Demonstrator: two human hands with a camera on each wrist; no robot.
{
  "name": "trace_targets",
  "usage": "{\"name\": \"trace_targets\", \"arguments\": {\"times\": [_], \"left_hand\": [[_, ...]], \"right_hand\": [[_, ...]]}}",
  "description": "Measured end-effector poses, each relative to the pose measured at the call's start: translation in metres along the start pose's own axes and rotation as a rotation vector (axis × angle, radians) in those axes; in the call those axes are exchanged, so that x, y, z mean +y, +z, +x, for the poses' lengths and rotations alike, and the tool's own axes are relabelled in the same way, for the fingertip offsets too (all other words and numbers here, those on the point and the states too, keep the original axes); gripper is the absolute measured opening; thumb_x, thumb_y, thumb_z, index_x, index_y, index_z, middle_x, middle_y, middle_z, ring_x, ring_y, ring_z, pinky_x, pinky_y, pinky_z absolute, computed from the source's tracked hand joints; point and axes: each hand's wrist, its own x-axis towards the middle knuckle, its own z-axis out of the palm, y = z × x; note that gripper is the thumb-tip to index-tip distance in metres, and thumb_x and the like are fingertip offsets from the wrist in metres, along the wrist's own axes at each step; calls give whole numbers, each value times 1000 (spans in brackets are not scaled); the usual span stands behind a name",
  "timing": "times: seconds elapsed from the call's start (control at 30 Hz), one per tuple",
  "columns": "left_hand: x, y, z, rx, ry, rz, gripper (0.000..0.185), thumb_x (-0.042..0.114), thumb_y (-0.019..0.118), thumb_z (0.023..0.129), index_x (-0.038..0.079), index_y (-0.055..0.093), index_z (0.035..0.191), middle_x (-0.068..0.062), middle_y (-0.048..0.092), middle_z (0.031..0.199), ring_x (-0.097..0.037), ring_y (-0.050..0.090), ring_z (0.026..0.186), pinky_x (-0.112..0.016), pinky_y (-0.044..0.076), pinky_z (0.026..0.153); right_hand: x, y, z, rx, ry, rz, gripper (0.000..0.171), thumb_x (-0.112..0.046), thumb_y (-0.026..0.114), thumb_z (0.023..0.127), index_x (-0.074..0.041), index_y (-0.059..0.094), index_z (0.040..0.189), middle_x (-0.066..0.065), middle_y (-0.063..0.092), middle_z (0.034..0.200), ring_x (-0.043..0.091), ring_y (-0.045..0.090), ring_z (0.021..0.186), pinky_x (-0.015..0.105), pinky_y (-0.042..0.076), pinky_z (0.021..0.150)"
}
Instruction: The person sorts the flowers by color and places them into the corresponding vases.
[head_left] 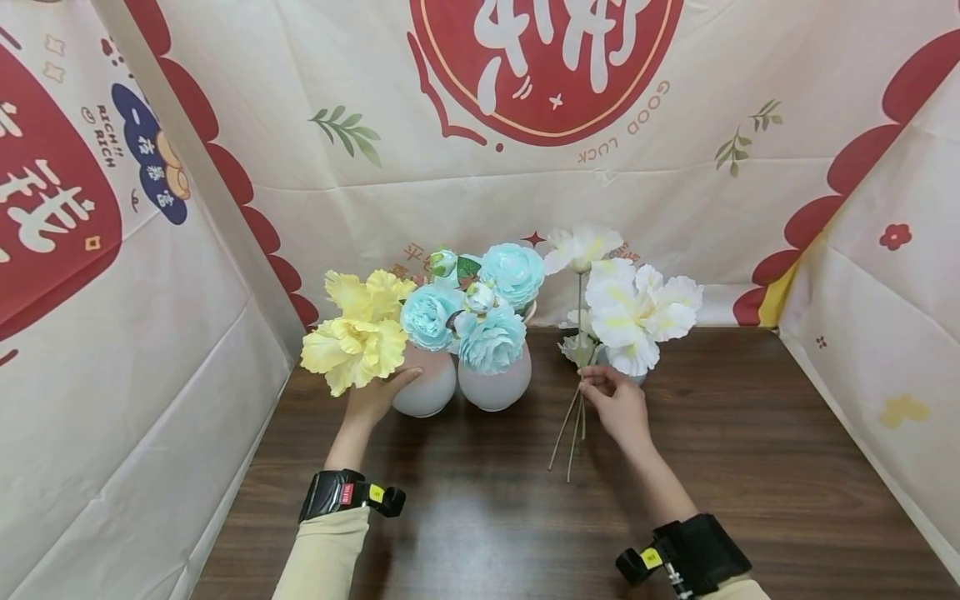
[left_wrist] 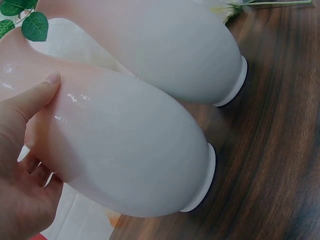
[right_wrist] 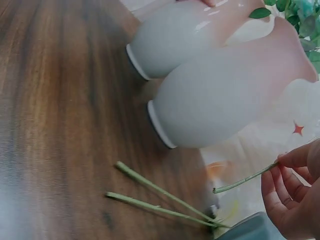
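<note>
My left hand [head_left: 375, 398] grips the neck of the left vase [left_wrist: 135, 135], its thumb on the near side and fingers around the far side. Yellow flowers [head_left: 356, 342] stand above that hand. Touching or close beside it is a second pink-and-white vase [head_left: 495, 383], topped by light blue flowers [head_left: 491, 340]. My right hand [head_left: 618, 406] pinches a thin green stem [right_wrist: 245, 180] between thumb and fingers; a white flower [head_left: 583, 247] appears to top it. Other white flowers [head_left: 637, 312] hang just beyond this hand, and two more stems [right_wrist: 160, 205] slant below it.
A blue-grey vessel [right_wrist: 252, 227] stands by the right hand, mostly hidden by white petals. Dark wooden tabletop [head_left: 465, 517] spreads in front of the vases. Printed cloth walls [head_left: 480, 192] enclose the back and sides.
</note>
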Motion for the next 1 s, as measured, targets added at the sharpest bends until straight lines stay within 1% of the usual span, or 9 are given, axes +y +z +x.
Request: {"name": "trace_targets", "arguments": {"times": [0.1,0.2,0.33,0.4,0.47,0.53,0.63,0.7,1.0], "left_hand": [[-1,0,0,1,0,-3,83,13,83,81,7,33,147,-13,36,152,-27,32,143,-53,30,118],[0,0,1,1,0,-11,84,14,83,80,7,33,148,-13,37,152,-27,33,142,-53,31,118],[0,0,1,-5,-17,-10,82,16,83,81,8,35,147,-13,38,151,-28,35,142,-53,33,117],[0,0,1,-10,-25,-5,80,16,82,82,8,35,146,-13,39,151,-28,36,142,-53,34,116],[0,0,1,-11,-30,-3,79,15,82,82,8,36,146,-13,39,150,-28,37,142,-53,34,116],[0,0,1,-12,-33,-4,79,15,82,82,8,36,146,-13,40,150,-29,37,142,-53,34,116],[-1,0,1,-16,-45,2,76,16,82,83,7,38,144,-13,42,149,-30,41,140,-53,37,115],[0,-1,0,-22,-58,5,74,18,82,83,7,40,143,-14,44,147,-32,44,138,-54,39,113],[0,-1,0,-35,-77,16,72,21,81,84,7,42,142,-14,46,147,-33,47,136,-54,41,111]], "right_hand": [[-7,-6,3,34,-27,1,18,-5,68,91,2,69,108,22,72,102,-5,62,73,13,53,68],[-16,-15,5,76,-37,-20,25,-7,70,90,3,66,112,25,70,110,17,69,92,29,56,85],[-28,-28,7,117,8,-29,45,-15,72,89,7,56,124,32,63,121,43,61,114,52,47,98],[-34,-33,9,139,19,-32,51,-17,73,88,9,53,127,35,62,121,44,60,113,52,47,96],[-39,-39,13,161,7,-46,46,-16,74,88,10,56,122,34,65,116,37,64,102,43,51,87],[-43,-43,17,177,-19,-62,39,-15,74,87,9,61,115,30,69,108,21,67,88,29,51,78],[-48,-50,24,178,-44,-55,30,-14,73,88,7,66,107,17,74,93,-4,59,73,12,47,67],[-52,-55,29,168,-53,-23,28,-15,72,89,6,67,107,7,75,88,-13,56,69,8,45,65],[-62,-73,48,190,-89,64,33,-14,68,93,5,65,121,-33,57,81,-18,55,77,4,46,70]]}}
